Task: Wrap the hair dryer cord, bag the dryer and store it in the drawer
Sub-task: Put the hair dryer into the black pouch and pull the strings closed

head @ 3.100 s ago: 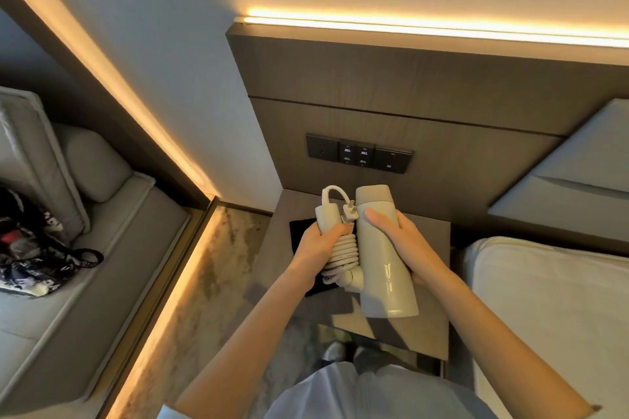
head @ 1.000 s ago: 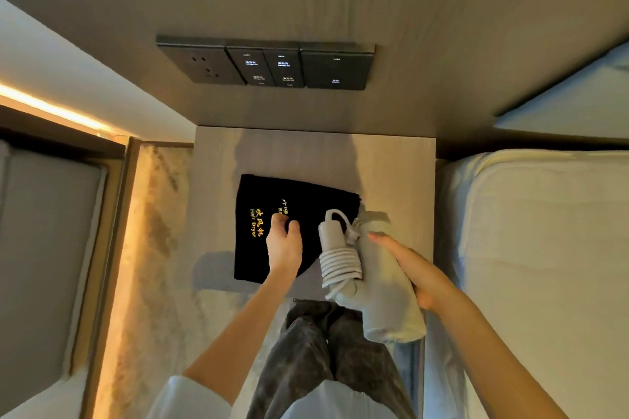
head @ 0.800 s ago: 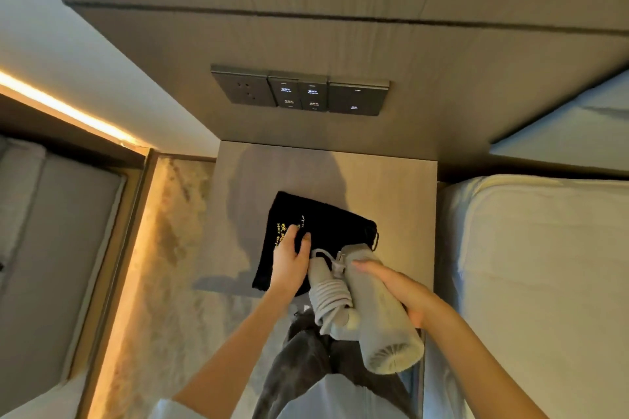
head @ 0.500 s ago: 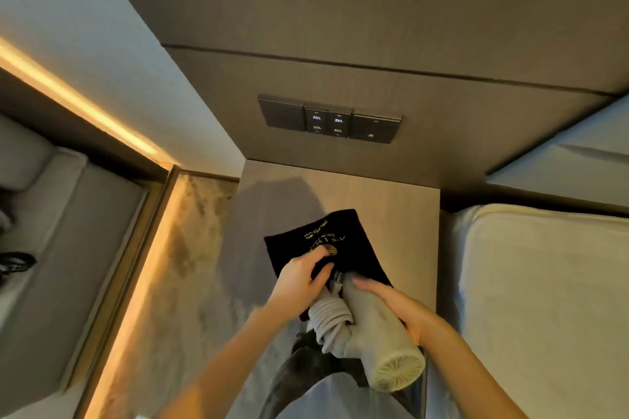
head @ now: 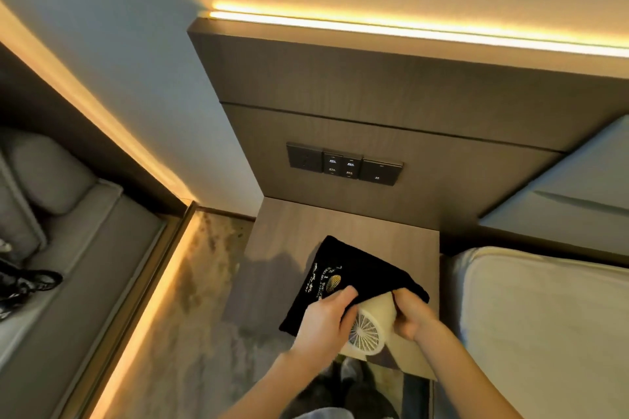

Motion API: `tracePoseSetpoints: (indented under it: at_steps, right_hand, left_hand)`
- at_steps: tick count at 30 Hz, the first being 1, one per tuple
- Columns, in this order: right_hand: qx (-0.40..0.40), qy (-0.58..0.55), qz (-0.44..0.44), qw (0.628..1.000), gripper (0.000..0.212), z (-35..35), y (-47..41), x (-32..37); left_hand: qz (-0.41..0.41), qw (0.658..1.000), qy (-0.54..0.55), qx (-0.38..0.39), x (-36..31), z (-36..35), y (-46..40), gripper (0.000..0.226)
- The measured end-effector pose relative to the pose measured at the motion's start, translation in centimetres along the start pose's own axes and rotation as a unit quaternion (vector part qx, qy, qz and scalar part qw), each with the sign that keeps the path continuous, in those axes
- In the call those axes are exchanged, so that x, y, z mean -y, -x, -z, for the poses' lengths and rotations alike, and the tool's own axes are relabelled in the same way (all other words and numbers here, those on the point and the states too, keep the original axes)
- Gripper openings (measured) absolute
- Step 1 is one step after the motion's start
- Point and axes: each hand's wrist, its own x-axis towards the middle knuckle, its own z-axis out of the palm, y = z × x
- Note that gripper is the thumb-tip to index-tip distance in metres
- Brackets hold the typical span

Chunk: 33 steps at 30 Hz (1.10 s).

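A black cloth bag (head: pixel 354 270) with gold lettering lies on the wooden nightstand (head: pixel 292 231). The white hair dryer (head: pixel 369 330) is pushed most of the way into the bag's mouth, and only its rear end with the round grille sticks out toward me. My left hand (head: pixel 323 320) grips the bag's left edge beside the dryer. My right hand (head: pixel 408 316) grips the bag's right edge against the dryer body. The wrapped cord is hidden inside the bag.
A dark switch and socket panel (head: pixel 343 163) sits on the wooden headboard wall. A white bed (head: pixel 544 323) lies to the right. On the left are a grey sofa (head: pixel 51 214) with a black patterned bag (head: pixel 20 286) and a lit floor strip (head: pixel 143 299).
The left hand let go of the dryer and picked up the bag. The dryer's nozzle end and wrapped cord went into the bag. Both hands now hold the bag's mouth.
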Motion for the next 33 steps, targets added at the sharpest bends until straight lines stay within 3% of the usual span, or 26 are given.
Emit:
tracePoseSetpoints:
  at_steps: [5,9,13,15,17,20,26,28,30,33]
  right_hand:
    - [-0.03,0.0,0.049,0.998,0.027,-1.4,0.9,0.1]
    - [-0.042,0.116,0.117,0.985,0.025,-2.6,2.0,-0.5]
    - [0.003,0.265,0.195,0.944,0.024,-2.8,3.6,-0.9]
    - [0.014,0.297,0.235,0.925,0.024,-2.0,4.0,-0.5]
    - [-0.001,0.299,0.279,0.913,0.022,-0.7,4.2,0.0]
    - [-0.053,0.314,0.335,0.887,0.017,0.9,4.0,0.5]
    - [-0.067,0.432,0.433,0.788,0.06,-0.1,3.7,1.7]
    - [-0.038,0.486,0.443,0.752,0.05,-0.7,3.8,2.3]
    - [-0.014,0.566,0.436,0.699,0.024,-1.4,4.3,2.8]
    - [-0.019,0.63,0.435,0.643,0.024,-1.7,4.7,3.1]
  left_hand:
    - [-0.025,0.999,-0.039,-0.006,-0.5,0.9,0.3,0.025]
    - [-0.001,0.999,-0.045,0.006,-1.0,1.6,-0.5,0.029]
    - [0.039,0.999,0.019,-0.014,-1.5,3.3,-2.7,0.013]
    - [0.045,0.996,0.063,-0.042,-1.7,4.5,-3.3,0.017]
    - [0.04,0.993,0.09,-0.072,-1.9,6.0,-3.6,0.027]
    - [0.046,0.99,0.099,-0.09,-1.9,7.8,-3.8,0.023]
    - [0.038,0.996,0.069,-0.038,-2.2,9.7,-3.3,0.011]
    - [0.037,0.996,0.073,-0.032,-2.5,10.5,-3.5,0.013]
    - [0.032,0.997,0.066,-0.022,-2.6,11.1,-3.6,0.019]
    - [0.038,0.999,0.036,0.004,-2.4,11.9,-3.9,0.018]
